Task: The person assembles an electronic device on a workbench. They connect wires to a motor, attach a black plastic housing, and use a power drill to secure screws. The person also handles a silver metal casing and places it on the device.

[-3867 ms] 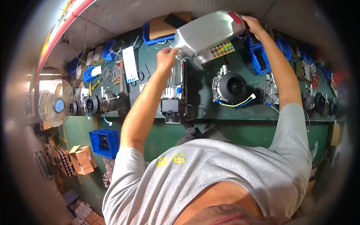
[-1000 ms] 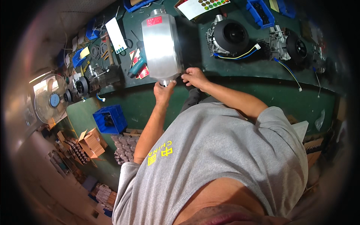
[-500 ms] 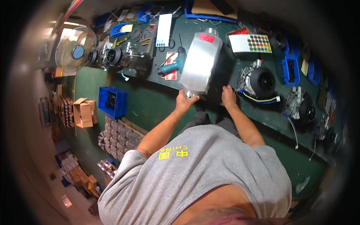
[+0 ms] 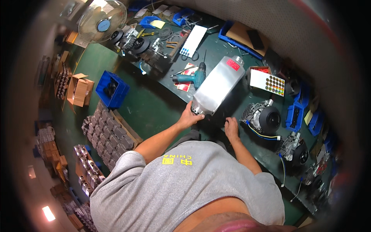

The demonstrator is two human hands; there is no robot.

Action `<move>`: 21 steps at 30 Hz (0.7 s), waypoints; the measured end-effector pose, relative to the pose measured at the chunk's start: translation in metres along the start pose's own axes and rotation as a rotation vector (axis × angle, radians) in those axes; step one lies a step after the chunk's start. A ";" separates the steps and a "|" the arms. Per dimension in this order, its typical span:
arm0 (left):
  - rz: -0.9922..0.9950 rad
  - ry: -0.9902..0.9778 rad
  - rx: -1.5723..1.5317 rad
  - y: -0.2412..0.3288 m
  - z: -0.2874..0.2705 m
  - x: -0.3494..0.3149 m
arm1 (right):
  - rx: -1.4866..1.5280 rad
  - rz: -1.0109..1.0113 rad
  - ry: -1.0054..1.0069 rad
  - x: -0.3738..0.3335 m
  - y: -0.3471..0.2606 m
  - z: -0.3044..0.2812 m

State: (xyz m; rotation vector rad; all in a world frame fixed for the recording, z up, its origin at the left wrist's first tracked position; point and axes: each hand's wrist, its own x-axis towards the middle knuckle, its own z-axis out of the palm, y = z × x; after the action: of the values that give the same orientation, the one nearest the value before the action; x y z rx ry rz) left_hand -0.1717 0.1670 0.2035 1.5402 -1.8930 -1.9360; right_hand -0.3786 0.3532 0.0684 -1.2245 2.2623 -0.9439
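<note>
A boxy silver metal housing (image 4: 219,86) with a red label and a round neck at its far end lies at a slant on the bench. Its near end juts toward me over the bench edge, and my left hand (image 4: 188,117) grips that end, thumb on one side and fingers on the other. By the bench edge, right of the housing, my right hand (image 4: 232,129) rests with loosely bent fingers and nothing visible in it. Nearest to it sits a motor unit with a black round fan (image 4: 269,119) and a cable. A teal power drill (image 4: 198,76) lies left of the housing.
On the green bench (image 4: 160,89) stand more fan units (image 4: 141,44), a sheet of round stickers (image 4: 267,82), a white sheet (image 4: 194,40) and blue bins (image 4: 295,116). Left on the floor are a blue crate (image 4: 116,98), an open carton (image 4: 79,92) and stacked grey castings (image 4: 106,133).
The whole view has tilted and shifted, so the bench appears turned. My left hand keeps its grip on the housing's near end; my right hand stays by the bench edge.
</note>
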 end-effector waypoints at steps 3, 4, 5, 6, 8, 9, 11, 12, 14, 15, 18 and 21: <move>0.018 0.047 -0.184 -0.023 -0.003 -0.008 | 0.110 0.021 -0.001 -0.018 0.005 -0.005; 0.007 0.081 -0.162 -0.034 -0.006 -0.009 | 0.129 0.030 0.005 -0.022 0.006 -0.007; 0.008 0.108 -0.163 -0.051 -0.009 -0.009 | 0.150 0.042 0.011 -0.028 0.007 -0.008; 0.009 0.136 -0.162 -0.070 -0.014 -0.010 | 0.157 0.056 0.000 -0.033 0.009 -0.010; -0.033 0.192 -0.081 -0.097 -0.024 -0.017 | 0.171 0.085 -0.016 -0.041 0.013 -0.015; -0.077 0.220 -0.003 -0.108 -0.030 -0.022 | 0.173 0.096 -0.028 -0.045 0.018 -0.017; -0.158 0.280 0.162 -0.139 -0.042 -0.036 | 0.175 0.115 -0.058 -0.052 0.027 -0.017; -0.195 0.311 0.250 -0.162 -0.049 -0.042 | 0.170 0.076 -0.046 -0.054 0.027 -0.018; -0.252 0.355 0.329 -0.209 -0.063 -0.055 | 0.187 0.089 -0.083 -0.059 0.033 -0.016; -0.273 0.349 0.335 -0.226 -0.069 -0.062 | 0.193 0.097 -0.100 -0.061 0.037 -0.016; -0.318 0.340 0.336 -0.250 -0.074 -0.079 | 0.178 0.129 -0.131 -0.062 0.036 -0.021; -0.305 0.336 0.318 -0.256 -0.072 -0.083 | 0.179 0.129 -0.118 -0.064 0.037 -0.022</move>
State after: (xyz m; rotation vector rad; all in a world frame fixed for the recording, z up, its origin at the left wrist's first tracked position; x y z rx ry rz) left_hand 0.0657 0.2313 0.0731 2.1933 -1.9744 -1.3786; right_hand -0.3794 0.4300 0.0585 -1.0173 2.0884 -0.9754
